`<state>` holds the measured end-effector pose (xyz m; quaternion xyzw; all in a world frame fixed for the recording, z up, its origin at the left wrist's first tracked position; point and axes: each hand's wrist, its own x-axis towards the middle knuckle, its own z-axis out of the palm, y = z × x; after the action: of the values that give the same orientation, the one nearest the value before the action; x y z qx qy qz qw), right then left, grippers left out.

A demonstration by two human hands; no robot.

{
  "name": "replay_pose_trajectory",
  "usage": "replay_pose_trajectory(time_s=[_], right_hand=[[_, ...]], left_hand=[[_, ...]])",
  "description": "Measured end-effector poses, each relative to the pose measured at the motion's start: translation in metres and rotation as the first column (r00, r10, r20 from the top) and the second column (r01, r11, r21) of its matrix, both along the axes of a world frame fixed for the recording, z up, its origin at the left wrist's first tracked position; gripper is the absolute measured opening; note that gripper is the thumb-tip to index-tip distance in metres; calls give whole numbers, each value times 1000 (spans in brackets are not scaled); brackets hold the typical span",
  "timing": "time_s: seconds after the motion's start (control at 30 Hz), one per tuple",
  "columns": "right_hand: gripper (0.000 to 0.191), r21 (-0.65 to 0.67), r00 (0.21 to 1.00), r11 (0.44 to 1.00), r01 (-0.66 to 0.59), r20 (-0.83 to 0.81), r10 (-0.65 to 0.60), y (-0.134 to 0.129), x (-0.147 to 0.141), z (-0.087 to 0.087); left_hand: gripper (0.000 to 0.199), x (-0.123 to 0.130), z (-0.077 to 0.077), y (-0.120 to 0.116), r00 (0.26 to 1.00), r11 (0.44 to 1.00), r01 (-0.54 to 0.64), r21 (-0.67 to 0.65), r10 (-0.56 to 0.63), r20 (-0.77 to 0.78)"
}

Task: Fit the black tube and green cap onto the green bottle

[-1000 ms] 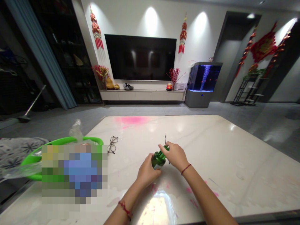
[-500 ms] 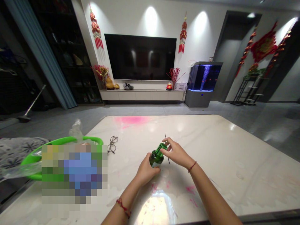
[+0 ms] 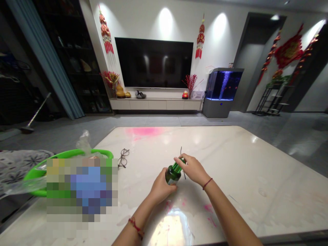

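Observation:
My left hand [image 3: 161,187] grips the body of a dark green bottle [image 3: 173,175] from the lower left, holding it tilted above the white marble table [image 3: 217,153]. My right hand [image 3: 191,168] sits at the bottle's ribbed green neck, its fingers closed around it. A thin black wire [image 3: 181,152] rises behind the neck and continues down past my right fingers. I cannot tell whether the wire is attached to the bottle. A red cord circles each wrist.
Wire-framed eyeglasses [image 3: 123,158] lie on the table left of my hands. Further left, a bright green plastic basket [image 3: 64,154] holds a clear bag, partly behind a pixelated patch. Pink stains mark the table. A grey floor lies beyond its far edge.
The bottle's neck now leans further right than half a second ago. My right fingers have shifted along it, and both hands stay on the bottle.

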<state>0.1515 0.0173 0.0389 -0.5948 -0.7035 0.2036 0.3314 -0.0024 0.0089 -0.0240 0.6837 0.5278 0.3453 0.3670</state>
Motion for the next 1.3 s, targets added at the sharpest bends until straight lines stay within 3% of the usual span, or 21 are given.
replay_pose_trajectory(time_s=[0.43,0.7,1.03,1.3], right_hand=[[25,-10,999,999,-42,-10,42,0,0,1],[29,-11,998,998,-59,-1,59,0,4,-2],[27,61,971,986,-155,-175,164,2,3,-4],[38,30,941,982,-185,-282,186,3,2,-8]], left_hand=[[41,0,-3,1,999,1000,2,-22,-1,42],[41,-1,-2,1,999,1000,1,-30,0,42],[41,-1,-1,3,997,999,-22,-42,25,77],[42,-2,0,2,997,999,-25,-23,27,79]])
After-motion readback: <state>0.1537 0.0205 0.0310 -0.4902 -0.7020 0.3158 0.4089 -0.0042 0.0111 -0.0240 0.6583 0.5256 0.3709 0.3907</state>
